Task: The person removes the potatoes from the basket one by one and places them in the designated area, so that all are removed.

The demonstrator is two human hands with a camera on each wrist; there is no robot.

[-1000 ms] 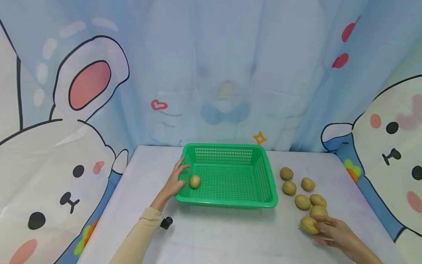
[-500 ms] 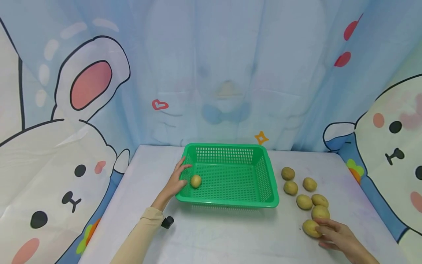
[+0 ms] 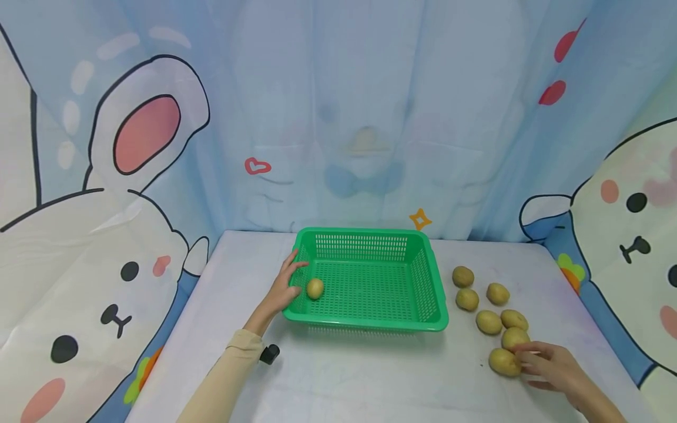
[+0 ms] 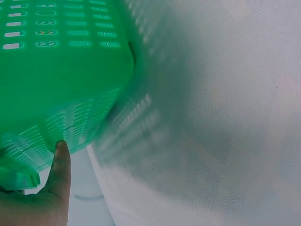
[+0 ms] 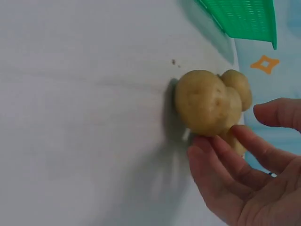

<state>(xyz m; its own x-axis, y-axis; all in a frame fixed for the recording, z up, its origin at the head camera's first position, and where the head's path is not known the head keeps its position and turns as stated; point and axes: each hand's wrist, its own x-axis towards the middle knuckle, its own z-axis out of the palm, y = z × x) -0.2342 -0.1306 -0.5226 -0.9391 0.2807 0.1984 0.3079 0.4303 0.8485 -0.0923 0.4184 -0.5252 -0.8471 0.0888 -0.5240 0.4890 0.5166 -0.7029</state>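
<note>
A green plastic basket [image 3: 365, 324] with slotted walls stands mid-table, one potato [image 3: 315, 288] inside at its left. My left hand [image 3: 280, 291] holds the basket's left rim; in the left wrist view a fingertip presses the outside of the slotted wall. At the right, my right hand [image 3: 552, 367] has its fingers loosely extended beside the nearest potato [image 3: 505, 362]. In the right wrist view the fingertips meet or nearly meet the lower edge of that potato [image 5: 201, 103], with the thumb apart from it. Nothing is gripped in this hand.
Several more potatoes [image 3: 489, 322] lie loosely grouped to the right of the basket. A small black object [image 3: 270, 354] shows beside the left wrist. A blue cartoon-printed curtain [image 3: 365, 117] hangs behind the white-covered table [image 3: 370, 376].
My right hand has shifted slightly right, its fingers drawing back a little from the nearest potato. The left hand and basket stay in place; the head view has shifted slightly.
</note>
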